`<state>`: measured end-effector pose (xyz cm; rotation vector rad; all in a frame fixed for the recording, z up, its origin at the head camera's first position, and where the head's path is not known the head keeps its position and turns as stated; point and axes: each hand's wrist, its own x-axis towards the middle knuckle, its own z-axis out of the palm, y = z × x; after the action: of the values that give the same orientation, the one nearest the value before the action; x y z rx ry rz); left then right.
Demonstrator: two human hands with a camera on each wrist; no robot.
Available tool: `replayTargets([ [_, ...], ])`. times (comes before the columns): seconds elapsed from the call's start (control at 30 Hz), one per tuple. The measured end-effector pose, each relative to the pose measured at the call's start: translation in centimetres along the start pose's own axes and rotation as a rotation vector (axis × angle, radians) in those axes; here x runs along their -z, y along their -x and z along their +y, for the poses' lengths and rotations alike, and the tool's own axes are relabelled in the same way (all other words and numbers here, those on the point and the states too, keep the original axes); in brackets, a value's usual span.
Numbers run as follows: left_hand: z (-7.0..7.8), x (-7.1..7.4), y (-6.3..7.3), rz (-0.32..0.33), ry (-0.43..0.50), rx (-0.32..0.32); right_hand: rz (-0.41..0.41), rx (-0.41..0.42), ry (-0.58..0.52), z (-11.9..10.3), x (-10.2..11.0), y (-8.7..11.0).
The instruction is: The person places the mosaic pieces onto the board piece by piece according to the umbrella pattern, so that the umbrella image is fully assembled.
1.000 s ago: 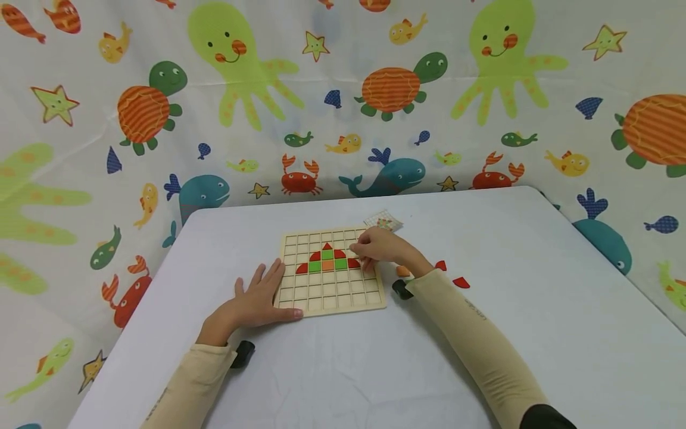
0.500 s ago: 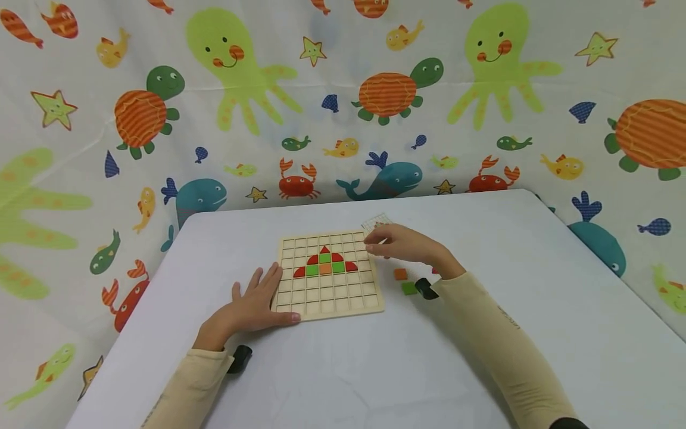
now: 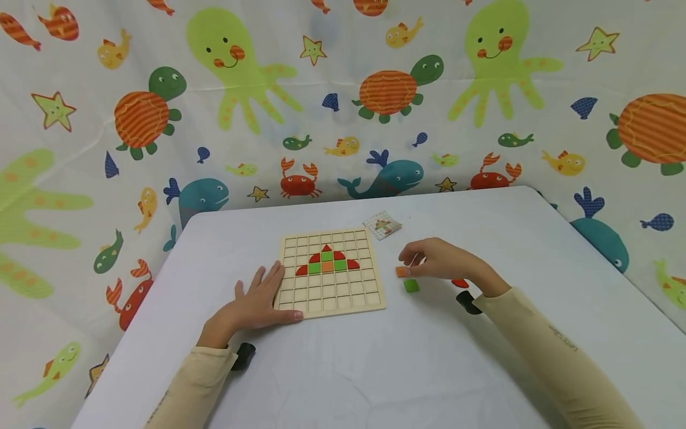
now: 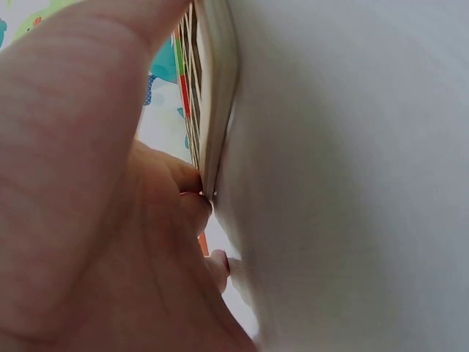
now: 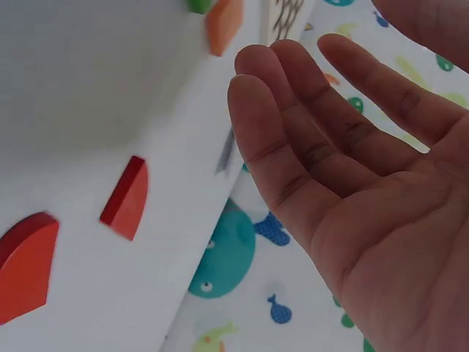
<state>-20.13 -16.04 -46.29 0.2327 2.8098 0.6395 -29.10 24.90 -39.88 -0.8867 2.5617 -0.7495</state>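
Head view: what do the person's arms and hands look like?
The left hand and right hand are bare. The left sleeve and right sleeve are beige, each with dark lettering too small to read. A small black device sits at each wrist.

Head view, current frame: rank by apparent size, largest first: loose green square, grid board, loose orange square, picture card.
1. Grid board
2. Picture card
3. Loose green square and loose orange square: too alike to rank.
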Motion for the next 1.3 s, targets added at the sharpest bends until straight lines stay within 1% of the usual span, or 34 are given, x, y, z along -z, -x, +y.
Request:
replayTargets([
  [0.17,0.1,0.0,0.0,0.003,0.001,-0.005,-0.015,0.002,0.031,0.6,-0.6,0.5],
  [0.33,0.1,0.1,0.1,0.005,0.004,-0.005,-0.023,0.016,0.068,0.7,-1.4,0.3],
  [0.5,0.2,0.1,0.0,0.005,0.009,-0.003,-0.034,-0.035,0.146,0.3,-2.4,-0.2],
  [0.57,0.2,0.1,0.0,0.005,0.009,-0.003,-0.039,-0.059,0.161,0.1,-2.7,-0.3],
  [0.63,0.3,0.1,0.1,0.005,0.009,-0.003,-0.041,-0.064,0.166,0.0,-2.9,-0.3],
  [0.73,0.3,0.1,0.1,0.002,0.010,0.001,-0.044,-0.062,0.140,-0.1,-3.0,-0.3],
  [0.93,0.2,0.2,0.2,0.000,0.008,0.001,-0.062,-0.008,0.079,0.1,-2.5,-0.3],
  [1.13,0.3,0.2,0.2,0.000,0.003,0.006,-0.077,0.010,-0.089,-0.1,-1.7,-1.0],
  [1.3,0.4,0.3,0.4,0.003,0.005,0.008,-0.033,0.012,-0.202,-0.8,-1.7,-2.1],
])
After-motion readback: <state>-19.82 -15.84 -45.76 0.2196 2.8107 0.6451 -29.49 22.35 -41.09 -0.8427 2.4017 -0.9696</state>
